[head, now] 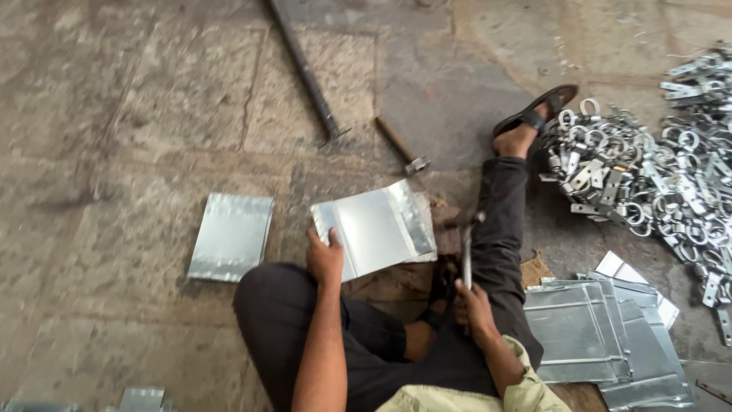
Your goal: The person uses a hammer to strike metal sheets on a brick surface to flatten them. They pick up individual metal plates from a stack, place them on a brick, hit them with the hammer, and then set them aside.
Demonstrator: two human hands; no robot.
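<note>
On the stone floor [137,114], between the seated person's spread legs, lies a folded sheet of shiny metal [375,229], tilted a little and resting over a low block; the left hand [325,258] grips its near left corner, thumb on top and fingers clenched around the edge; the right hand [471,307] is closed around the handle of a hammer [467,252], which stands nearly upright with its head just beside the sheet's right edge, a little above the floor; whether the head touches the sheet cannot be told, since it is blurred. Left of the knee, a second flat sheet [231,236] lies by itself on the floor, near but apart from the held one; to the right of the right leg sits a loose stack of similar sheets [595,336], fanned and overlapping; beyond it, by the sandalled foot [534,118], spreads a large heap of small metal clamps with rings [656,175]. Farther up the floor lie a long dark rod [305,72] and, just beside its lower end, a second hammer with a wooden handle [400,145]; more sheet pieces [141,398] peek in at the bottom left edge.
</note>
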